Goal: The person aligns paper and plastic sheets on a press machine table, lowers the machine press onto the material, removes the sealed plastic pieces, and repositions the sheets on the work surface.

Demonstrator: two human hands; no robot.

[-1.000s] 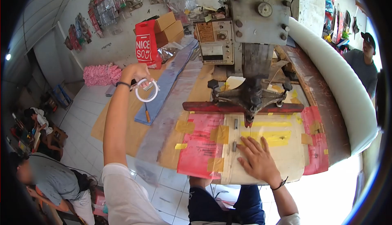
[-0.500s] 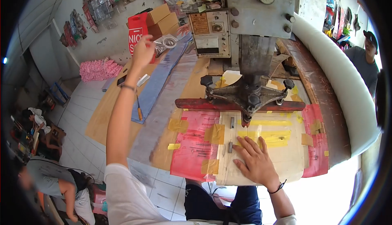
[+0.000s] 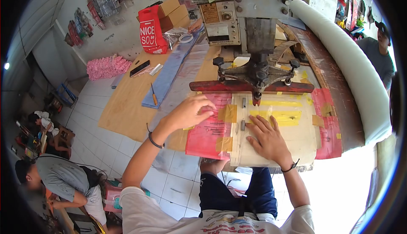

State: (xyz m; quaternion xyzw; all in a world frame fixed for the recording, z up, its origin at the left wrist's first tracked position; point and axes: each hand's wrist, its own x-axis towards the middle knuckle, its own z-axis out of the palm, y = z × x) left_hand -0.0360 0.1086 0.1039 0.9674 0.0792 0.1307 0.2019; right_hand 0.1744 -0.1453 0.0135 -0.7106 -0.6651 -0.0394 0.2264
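Note:
My right hand point(image 3: 269, 140) lies flat with fingers spread on a cream board point(image 3: 292, 142) under the press. Two small grey metal pieces point(image 3: 243, 125) sit in a row beside its fingertips. My left hand point(image 3: 190, 113) hovers over the red sheet point(image 3: 207, 138) left of the board, its fingers curled in toward the thumb. Whether anything small is between them cannot be made out. Brown tape point(image 3: 227, 113) joins the red sheet to the board. Just beyond, the press head point(image 3: 259, 75) carries a long red bar point(image 3: 203, 86) above the board.
A white roll point(image 3: 347, 68) runs along the right side. On the left table lie a screwdriver point(image 3: 154, 95), a black phone point(image 3: 140, 67), a blue strip point(image 3: 167, 72) and a red bag point(image 3: 151, 32). A control box point(image 3: 219, 23) adjoins the press. Other people point(image 3: 70, 179) are at left and far right.
My left hand has come down from its raised position near the red bag to the red sheet. My right hand stays flat on the board. The camera view has shifted.

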